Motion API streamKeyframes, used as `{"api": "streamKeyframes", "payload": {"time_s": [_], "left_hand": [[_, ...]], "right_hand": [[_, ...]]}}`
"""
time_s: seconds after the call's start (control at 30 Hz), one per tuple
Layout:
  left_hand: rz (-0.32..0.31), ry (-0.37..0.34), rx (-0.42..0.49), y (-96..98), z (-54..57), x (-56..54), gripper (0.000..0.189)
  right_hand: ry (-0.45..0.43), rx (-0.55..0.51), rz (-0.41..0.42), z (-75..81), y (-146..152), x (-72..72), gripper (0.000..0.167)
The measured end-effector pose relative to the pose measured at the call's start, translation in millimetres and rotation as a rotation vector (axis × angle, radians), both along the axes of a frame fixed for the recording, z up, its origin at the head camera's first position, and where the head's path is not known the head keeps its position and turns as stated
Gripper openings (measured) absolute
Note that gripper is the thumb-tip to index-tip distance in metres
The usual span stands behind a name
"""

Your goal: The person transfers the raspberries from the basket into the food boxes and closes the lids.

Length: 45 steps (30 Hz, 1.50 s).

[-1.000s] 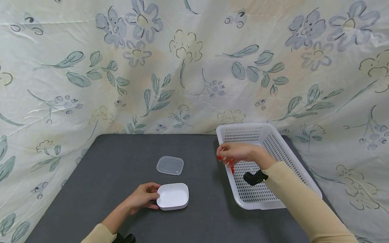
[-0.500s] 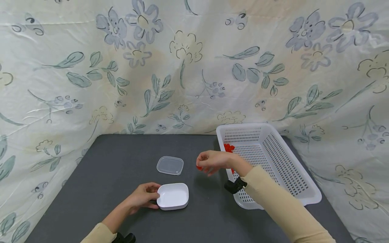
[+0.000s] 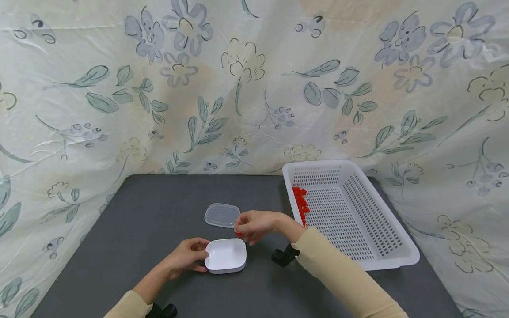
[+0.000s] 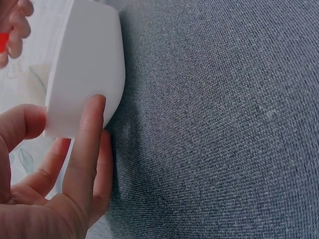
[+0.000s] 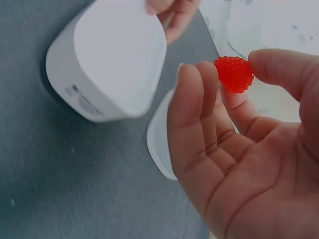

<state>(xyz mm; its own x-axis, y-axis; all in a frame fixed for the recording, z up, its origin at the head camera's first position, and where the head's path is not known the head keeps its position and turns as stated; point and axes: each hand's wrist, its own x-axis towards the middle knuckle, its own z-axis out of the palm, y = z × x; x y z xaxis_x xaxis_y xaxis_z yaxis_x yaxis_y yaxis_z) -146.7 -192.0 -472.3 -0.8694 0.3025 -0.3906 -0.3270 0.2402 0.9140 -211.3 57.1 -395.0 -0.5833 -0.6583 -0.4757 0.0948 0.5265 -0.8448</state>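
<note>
A small white plastic box (image 3: pixel 226 255) stands open-topped on the dark table, its inside bare. My left hand (image 3: pixel 184 258) holds its left end, the thumb at the rim and fingers along the wall (image 4: pixel 87 64). Just beyond the box's back right corner is my right hand (image 3: pixel 258 226), raised above the table. Between its thumb and fingers it pinches one red, bumpy raspberry (image 5: pixel 234 74). More red raspberries (image 3: pixel 301 204) lie along the left side of a white perforated basket (image 3: pixel 351 168).
A clear lid (image 3: pixel 222 215) lies flat behind the box, close to my right hand. The basket takes up the table's right side. Floral cloth (image 3: pixel 238 132) hangs along the table's back edge. Grey table surface (image 3: pixel 159 207) spreads out left of the lid.
My right hand has moved left from the basket's left edge to the box, carrying the raspberry. The left hand and the box have stayed in place.
</note>
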Motion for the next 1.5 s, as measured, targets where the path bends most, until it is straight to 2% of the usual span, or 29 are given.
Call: {"api": "streamKeyframes", "payload": {"time_s": [0.27,0.7,1.07,1.3,1.5], "left_hand": [[-0.006,0.000,-0.007,-0.1,2.9,0.4,0.048],[-0.014,-0.004,0.020,0.2,2.8,-0.2,0.048],[-0.032,0.000,0.045,-1.8,0.3,-0.3,0.048],[-0.039,0.006,0.056,-2.8,0.5,-0.1,0.046],[-0.046,0.002,0.063,-3.5,0.9,0.5,0.046]], "right_hand": [[-0.028,-0.027,0.042,-16.2,-22,9.5,0.015],[-0.030,-0.049,0.046,-39.6,-43,24.3,0.009],[-0.009,-0.028,0.009,-41.4,-54,32.4,0.004],[0.045,0.015,-0.016,-46.0,-59,35.3,0.004],[0.074,0.047,-0.006,-48.0,-61,36.3,0.004]]}}
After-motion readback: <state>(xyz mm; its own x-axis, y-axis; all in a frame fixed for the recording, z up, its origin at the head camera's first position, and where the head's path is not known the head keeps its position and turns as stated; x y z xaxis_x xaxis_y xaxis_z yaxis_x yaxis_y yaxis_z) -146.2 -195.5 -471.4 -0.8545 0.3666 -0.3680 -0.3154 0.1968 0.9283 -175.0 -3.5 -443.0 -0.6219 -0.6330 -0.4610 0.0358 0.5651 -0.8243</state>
